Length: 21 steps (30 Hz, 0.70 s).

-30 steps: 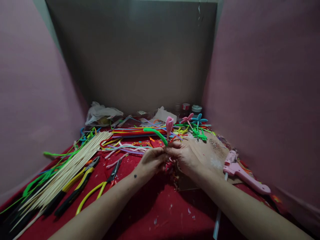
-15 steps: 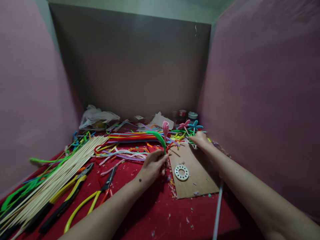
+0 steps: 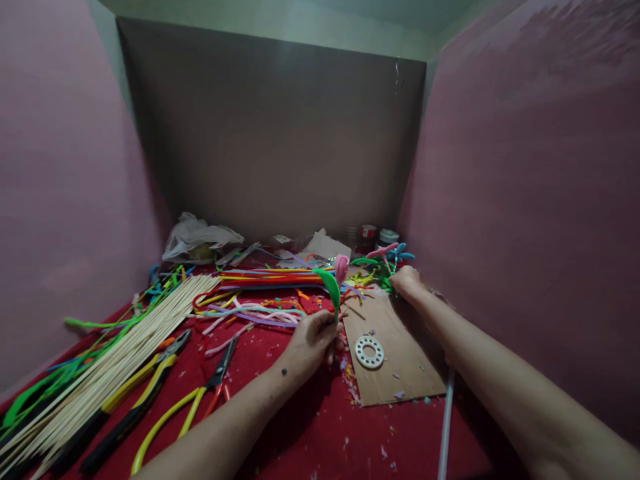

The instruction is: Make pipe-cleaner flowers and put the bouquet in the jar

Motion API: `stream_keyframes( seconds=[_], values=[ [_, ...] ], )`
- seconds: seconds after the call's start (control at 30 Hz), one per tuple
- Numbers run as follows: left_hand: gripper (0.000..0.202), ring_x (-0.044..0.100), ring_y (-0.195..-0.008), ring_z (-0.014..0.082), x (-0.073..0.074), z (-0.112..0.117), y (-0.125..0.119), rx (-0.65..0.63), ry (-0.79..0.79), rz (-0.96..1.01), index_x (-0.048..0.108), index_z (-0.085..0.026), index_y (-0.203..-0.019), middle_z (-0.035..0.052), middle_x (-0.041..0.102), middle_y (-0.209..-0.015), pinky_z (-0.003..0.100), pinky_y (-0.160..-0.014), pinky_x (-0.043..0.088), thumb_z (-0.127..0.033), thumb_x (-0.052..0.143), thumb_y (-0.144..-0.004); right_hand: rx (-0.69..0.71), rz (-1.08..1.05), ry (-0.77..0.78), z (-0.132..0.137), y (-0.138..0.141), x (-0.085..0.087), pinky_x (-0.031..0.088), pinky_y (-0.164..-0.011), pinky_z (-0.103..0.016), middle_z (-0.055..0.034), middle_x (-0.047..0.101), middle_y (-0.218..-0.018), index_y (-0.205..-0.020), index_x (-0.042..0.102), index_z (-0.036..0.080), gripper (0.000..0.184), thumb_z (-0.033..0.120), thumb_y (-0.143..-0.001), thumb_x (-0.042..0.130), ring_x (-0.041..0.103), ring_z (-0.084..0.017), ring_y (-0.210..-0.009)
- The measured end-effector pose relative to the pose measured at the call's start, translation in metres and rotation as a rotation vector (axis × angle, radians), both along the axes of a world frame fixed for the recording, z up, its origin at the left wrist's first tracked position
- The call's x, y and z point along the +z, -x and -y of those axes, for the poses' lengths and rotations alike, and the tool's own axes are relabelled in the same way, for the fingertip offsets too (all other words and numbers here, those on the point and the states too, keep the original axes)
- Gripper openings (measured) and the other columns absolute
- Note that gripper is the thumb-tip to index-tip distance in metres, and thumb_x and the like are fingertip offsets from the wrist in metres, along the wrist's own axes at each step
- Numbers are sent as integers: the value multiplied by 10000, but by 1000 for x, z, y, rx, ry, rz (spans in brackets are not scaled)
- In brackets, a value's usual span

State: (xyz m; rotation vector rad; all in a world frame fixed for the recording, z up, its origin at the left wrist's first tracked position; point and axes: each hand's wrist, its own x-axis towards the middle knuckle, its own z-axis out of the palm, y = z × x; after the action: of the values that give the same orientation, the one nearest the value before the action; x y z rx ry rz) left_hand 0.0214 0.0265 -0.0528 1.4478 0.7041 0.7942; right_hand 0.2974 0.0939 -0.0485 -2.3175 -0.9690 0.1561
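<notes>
Head view: I have the fingers point(image 3: 325, 323) of my left hand point(image 3: 309, 343) pinched on the stem of a pink flower point(image 3: 342, 268), holding it upright above the table point(image 3: 295, 443), its green leaf point(image 3: 329, 285) curving off to the left. My right hand point(image 3: 411, 285) is out toward the far right corner, at the green stems point(image 3: 387, 283) below a pink bloom point(image 3: 383, 250) and a blue bloom point(image 3: 400, 253); I cannot tell whether its fingers grip anything. Between my arms lies cardboard point(image 3: 413, 377), bearing a pale ring with holes point(image 3: 370, 352). A clear rod point(image 3: 446, 430) points to the near edge. Bright fuzzy stems point(image 3: 273, 275) stretch along the far side. Scissors point(image 3: 220, 372), pliers point(image 3: 159, 380) and wooden sticks point(image 3: 120, 353) fan toward the near left corner. A plastic bag point(image 3: 200, 237) sits at the far left corner.
</notes>
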Motion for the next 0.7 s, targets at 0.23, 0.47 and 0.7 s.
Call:
stream_keyframes(
  seconds=[0.23,0.47,0.7],
  values=[
    [231,399,-291,33,0,-2,-2,78,20,-69,497,-153,-694,-26,584,-532,151,-300,225,-373,566,-719,46,-76,-348,23,7,14,424,-717,-322,-216,645,-961,-955,630,59,340,159,-645,534,588,-291,-908],
    [228,353,-280,40,9,1,2,107,40,15,525,-148,-681,-43,541,-455,171,-321,240,-366,588,-708,420,-499,-584,47,56,30,273,-393,-236,-28,605,-704,-951,567,139,351,351,-689,469,359,-86,-404],
    [251,441,-380,51,20,-2,7,260,-35,112,577,-140,-649,-16,595,-549,171,-363,273,-379,640,-695,810,-851,-583,77,121,36,275,-426,-223,40,462,-536,-636,524,185,204,375,-692,574,357,-73,-439]
  ],
)
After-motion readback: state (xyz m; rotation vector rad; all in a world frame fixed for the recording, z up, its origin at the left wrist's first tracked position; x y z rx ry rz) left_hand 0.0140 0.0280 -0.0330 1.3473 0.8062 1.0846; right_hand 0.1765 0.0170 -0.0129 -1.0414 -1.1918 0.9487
